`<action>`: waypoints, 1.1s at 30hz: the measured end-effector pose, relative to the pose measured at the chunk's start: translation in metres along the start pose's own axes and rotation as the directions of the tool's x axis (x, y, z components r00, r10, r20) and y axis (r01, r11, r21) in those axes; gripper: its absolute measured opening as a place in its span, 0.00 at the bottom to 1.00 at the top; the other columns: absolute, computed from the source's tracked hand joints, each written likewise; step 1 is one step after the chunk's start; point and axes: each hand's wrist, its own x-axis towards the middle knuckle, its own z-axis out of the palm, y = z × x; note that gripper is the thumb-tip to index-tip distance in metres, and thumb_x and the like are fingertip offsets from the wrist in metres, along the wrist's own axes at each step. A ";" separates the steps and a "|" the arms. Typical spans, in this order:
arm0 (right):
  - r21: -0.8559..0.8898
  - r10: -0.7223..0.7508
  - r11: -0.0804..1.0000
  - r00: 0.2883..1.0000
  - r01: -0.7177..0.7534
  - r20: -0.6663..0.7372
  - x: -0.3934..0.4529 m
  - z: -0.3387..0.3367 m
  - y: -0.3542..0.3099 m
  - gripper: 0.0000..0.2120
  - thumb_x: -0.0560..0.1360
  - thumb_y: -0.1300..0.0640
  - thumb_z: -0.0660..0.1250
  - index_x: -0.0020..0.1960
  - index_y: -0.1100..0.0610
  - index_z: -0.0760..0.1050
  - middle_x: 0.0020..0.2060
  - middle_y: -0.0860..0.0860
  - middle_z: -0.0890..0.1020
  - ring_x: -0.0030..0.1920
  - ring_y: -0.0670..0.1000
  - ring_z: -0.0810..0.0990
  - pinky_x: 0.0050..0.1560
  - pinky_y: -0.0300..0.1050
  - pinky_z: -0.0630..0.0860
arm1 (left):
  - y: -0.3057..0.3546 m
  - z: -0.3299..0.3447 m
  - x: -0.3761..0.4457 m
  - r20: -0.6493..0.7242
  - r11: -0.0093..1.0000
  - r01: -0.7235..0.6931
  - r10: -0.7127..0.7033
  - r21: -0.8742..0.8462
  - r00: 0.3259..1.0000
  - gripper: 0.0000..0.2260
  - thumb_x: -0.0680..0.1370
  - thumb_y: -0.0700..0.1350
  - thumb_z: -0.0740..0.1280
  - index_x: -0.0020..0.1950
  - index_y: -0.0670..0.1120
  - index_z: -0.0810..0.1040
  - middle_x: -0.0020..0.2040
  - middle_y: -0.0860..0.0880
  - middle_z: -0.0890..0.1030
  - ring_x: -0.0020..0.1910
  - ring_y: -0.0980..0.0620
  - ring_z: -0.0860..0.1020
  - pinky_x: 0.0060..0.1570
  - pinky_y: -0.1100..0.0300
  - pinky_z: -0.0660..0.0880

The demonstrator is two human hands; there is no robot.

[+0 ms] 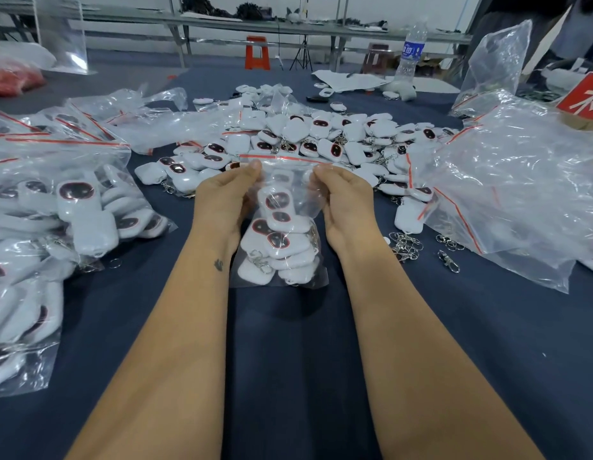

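A clear zip bag (pixel 281 234) with a red seal strip stands upright in front of me, filled with several white keychain tags that have dark oval faces. My left hand (pixel 222 197) pinches the bag's top left corner just under the seal. My right hand (pixel 344 197) pinches the top right corner. The seal strip stretches between my fingertips. The bag's bottom rests on the dark blue table (pixel 288 343).
A heap of loose white tags (pixel 308 137) lies behind the bag. Filled bags (pixel 56 210) are stacked at the left, empty clear bags (pixel 507 174) at the right. Loose metal clasps (pixel 411 244) lie near my right wrist. A water bottle (pixel 411 51) stands far right.
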 end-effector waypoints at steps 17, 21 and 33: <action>-0.055 -0.044 0.997 0.985 0.054 0.168 -0.001 0.005 0.006 0.10 0.75 0.65 0.71 0.35 0.57 0.81 0.29 0.49 0.81 0.31 0.46 0.77 0.37 0.39 0.77 | 0.002 0.007 -0.007 0.059 0.998 0.032 -0.028 -0.058 0.998 0.08 0.76 0.44 0.72 0.41 0.40 0.82 0.34 0.44 0.83 0.33 0.48 0.81 0.35 0.57 0.79; -0.055 -0.033 0.998 0.985 0.043 0.169 -0.002 0.005 0.008 0.06 0.75 0.64 0.72 0.39 0.58 0.82 0.32 0.52 0.81 0.32 0.47 0.77 0.34 0.40 0.77 | 0.001 0.010 -0.009 0.053 0.996 0.012 -0.007 -0.091 0.999 0.07 0.76 0.41 0.71 0.38 0.43 0.83 0.35 0.46 0.84 0.33 0.50 0.81 0.34 0.57 0.79; 0.074 0.084 0.992 0.965 -0.105 0.250 -0.005 0.008 0.007 0.07 0.72 0.68 0.73 0.37 0.60 0.83 0.38 0.59 0.84 0.41 0.59 0.82 0.55 0.63 0.79 | 0.001 0.011 -0.012 0.180 0.996 0.018 -0.001 -0.091 0.984 0.04 0.72 0.42 0.75 0.39 0.43 0.83 0.38 0.43 0.84 0.34 0.47 0.82 0.37 0.55 0.80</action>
